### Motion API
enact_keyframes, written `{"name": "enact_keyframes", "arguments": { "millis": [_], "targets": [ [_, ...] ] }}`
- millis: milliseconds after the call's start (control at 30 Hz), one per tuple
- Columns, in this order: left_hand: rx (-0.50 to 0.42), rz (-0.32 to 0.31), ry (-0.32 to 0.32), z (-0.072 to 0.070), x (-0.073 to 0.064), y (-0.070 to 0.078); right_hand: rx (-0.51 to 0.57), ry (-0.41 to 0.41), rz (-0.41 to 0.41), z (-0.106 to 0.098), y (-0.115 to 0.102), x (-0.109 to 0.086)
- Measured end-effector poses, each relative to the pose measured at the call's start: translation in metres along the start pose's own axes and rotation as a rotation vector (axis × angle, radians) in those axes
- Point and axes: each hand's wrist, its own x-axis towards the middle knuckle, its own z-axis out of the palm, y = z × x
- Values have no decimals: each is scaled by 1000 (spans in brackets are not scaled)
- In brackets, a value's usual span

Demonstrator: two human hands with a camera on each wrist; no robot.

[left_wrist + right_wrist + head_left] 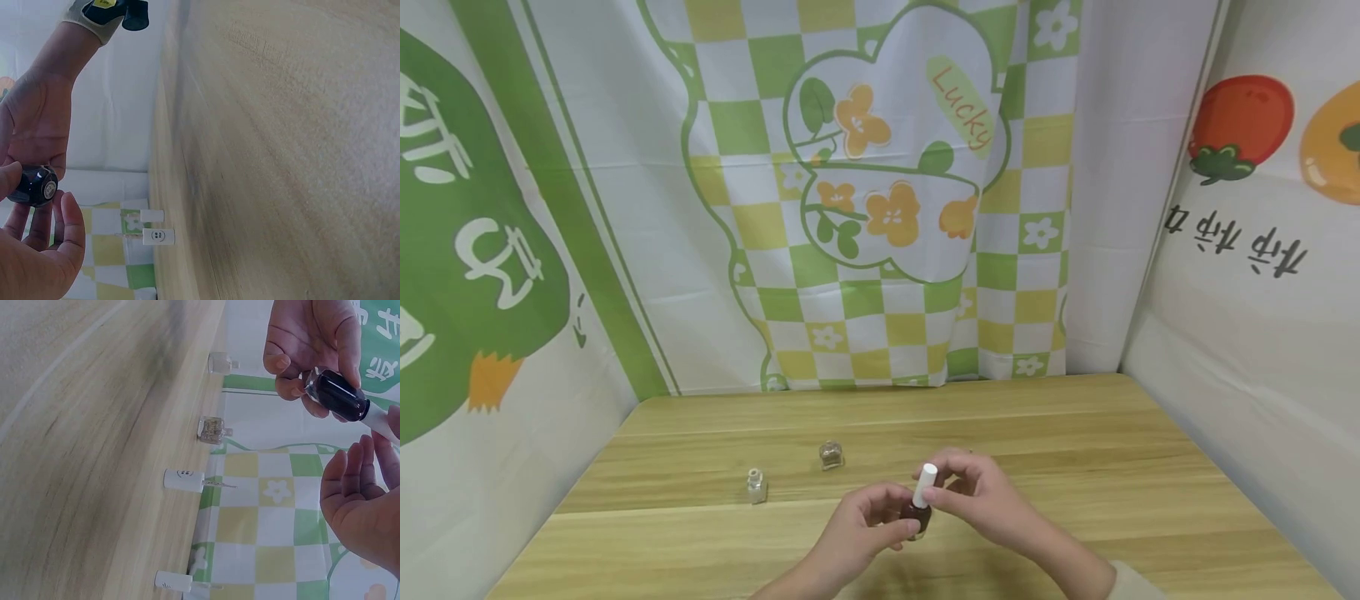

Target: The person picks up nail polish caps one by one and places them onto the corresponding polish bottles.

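Note:
A nail polish bottle [916, 518] with dark polish is held above the table, its white cap [927, 482] upward and leaning slightly right. My left hand [863, 533] grips the glass body between thumb and fingers. With thumb and fingers my right hand [988, 498] pinches the cap. In the right wrist view the dark bottle [337, 395] and the cap [379, 422] are joined in one line. From below, the left wrist view shows the bottle's base with a round label [50, 189].
On the table [700, 542] to the left stand an uncapped bottle with pale contents [757, 487] and an uncapped glitter bottle [831, 455]. Two white brush caps [183, 480] stand with brushes pointing up. Printed curtains [865, 333] enclose the table's back and sides.

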Motion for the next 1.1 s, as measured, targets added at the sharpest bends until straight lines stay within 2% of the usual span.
{"name": "enact_keyframes", "arguments": {
  "millis": [233, 467, 700, 933, 1100],
  "targets": [
    [4, 3, -2, 0, -1, 0, -53, 43, 61, 4, 0, 0],
    [12, 3, -6, 0, -1, -1, -59, 89, 143, 9, -2, 1],
    [11, -10, -6, 0, -1, 0, -84, 141, 146, 13, -2, 1],
    [0, -18, -2, 0, -2, 0, -56, 120, 150, 11, -1, 1],
    [-4, -19, 2, -1, -1, 1, 47, 69, 204, 2, -2, 1]
  ]
}}
